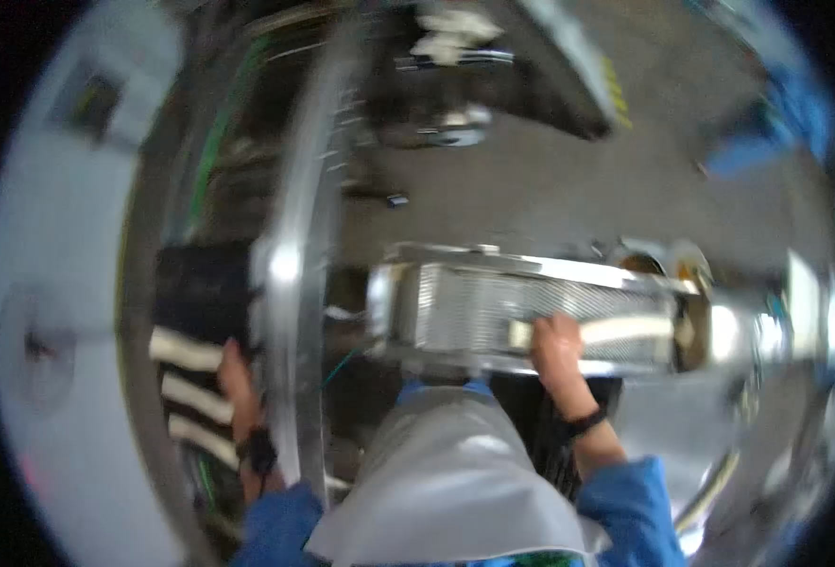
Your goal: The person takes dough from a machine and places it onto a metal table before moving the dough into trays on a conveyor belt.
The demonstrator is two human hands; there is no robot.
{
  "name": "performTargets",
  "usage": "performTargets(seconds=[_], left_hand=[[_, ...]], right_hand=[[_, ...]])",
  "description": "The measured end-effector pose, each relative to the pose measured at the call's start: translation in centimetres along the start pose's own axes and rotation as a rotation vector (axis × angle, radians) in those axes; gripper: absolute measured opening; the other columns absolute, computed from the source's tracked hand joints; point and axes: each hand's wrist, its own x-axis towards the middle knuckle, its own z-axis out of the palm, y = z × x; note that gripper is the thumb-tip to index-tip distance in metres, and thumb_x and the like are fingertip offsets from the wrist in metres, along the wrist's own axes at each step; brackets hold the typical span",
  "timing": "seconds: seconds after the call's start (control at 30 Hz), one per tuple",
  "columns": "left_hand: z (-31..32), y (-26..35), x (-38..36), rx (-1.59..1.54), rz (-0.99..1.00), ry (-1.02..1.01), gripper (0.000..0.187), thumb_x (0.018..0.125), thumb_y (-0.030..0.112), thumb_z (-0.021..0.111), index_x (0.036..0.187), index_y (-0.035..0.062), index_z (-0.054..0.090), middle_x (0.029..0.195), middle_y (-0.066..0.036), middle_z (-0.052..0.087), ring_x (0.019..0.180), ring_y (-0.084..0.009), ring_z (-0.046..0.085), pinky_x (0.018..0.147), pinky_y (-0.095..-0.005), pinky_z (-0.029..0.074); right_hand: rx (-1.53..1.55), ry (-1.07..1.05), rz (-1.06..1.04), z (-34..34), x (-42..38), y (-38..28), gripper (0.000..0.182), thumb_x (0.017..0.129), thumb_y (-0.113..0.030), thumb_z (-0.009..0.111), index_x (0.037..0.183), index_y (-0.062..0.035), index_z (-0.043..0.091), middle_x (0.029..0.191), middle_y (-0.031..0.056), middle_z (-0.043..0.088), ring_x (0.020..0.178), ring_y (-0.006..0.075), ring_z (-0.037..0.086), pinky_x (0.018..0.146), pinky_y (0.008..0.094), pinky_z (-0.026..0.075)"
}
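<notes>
On the right, my right hand (557, 348) is closed around a long pale strip (630, 330) that lies along a ridged metal tray (474, 307). A short end of the strip shows left of my fingers. At the left, my left hand (236, 378) is at the right end of a pale strip (186, 350) on a dark belt (202, 293). Motion blur hides whether its fingers grip that strip. Two more pale strips (196, 399) lie below it, near my left wrist.
A shiny metal rail (290, 246) runs between the belt and the tray. Round containers (687, 263) stand behind the tray's right end. A person in blue (781, 128) is at the upper right. Pale material (455, 36) lies at the top.
</notes>
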Motion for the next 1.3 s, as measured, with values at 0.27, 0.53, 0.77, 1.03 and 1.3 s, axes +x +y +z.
performTargets(seconds=[0.27,0.53,0.77,1.03,1.3], left_hand=[[-3.5,-3.2,-4.5,-0.249,0.638,-0.340,0.044,0.089,0.016,0.063,0.128,0.0002,0.052,0.119,-0.014,0.062,0.106,-0.0186,0.060,0.091,-0.0315,0.048],[-10.3,-16.9,-9.0,-0.333,0.574,-0.131,0.045,0.086,0.017,0.064,0.127,0.0020,0.054,0.120,-0.014,0.061,0.111,-0.0233,0.060,0.097,-0.0338,0.045],[-12.3,-26.7,-12.7,-0.659,0.453,0.316,0.036,0.084,0.016,0.062,0.116,-0.0002,0.059,0.107,-0.015,0.065,0.098,-0.0264,0.064,0.086,-0.0367,0.049],[-15.3,-35.5,-17.3,-0.644,0.236,0.570,0.036,0.085,0.014,0.061,0.118,0.0000,0.059,0.111,-0.018,0.064,0.103,-0.0269,0.062,0.088,-0.0365,0.048],[-17.1,-35.0,-15.4,-0.751,0.091,0.526,0.033,0.086,0.014,0.060,0.118,0.0046,0.059,0.103,-0.013,0.066,0.096,-0.0223,0.064,0.082,-0.0338,0.050]], right_hand=[[0.960,-0.373,-0.058,-14.5,5.5,-10.9,0.050,0.068,-0.026,0.079,0.106,-0.0015,0.058,0.095,0.0084,0.062,0.082,0.0197,0.060,0.074,0.0343,0.050],[1.484,-0.274,-0.560,-16.5,9.5,-29.5,0.065,0.076,-0.028,0.075,0.128,-0.0028,0.045,0.116,0.0137,0.054,0.100,0.0228,0.057,0.087,0.0329,0.047],[0.916,-0.350,-1.050,-8.8,8.7,-44.1,0.050,0.082,-0.025,0.068,0.124,-0.0031,0.052,0.112,0.0182,0.058,0.101,0.0309,0.058,0.084,0.0419,0.048],[0.575,-0.622,-0.872,-1.4,6.0,-53.0,0.042,0.094,-0.015,0.048,0.134,0.0001,0.044,0.121,0.0217,0.057,0.108,0.0344,0.057,0.092,0.0442,0.048],[0.900,-1.054,-1.038,-15.9,-4.0,-63.2,0.066,0.101,-0.044,0.028,0.140,0.0101,0.031,0.148,0.0306,0.022,0.137,0.0391,0.026,0.114,0.0502,0.023]])
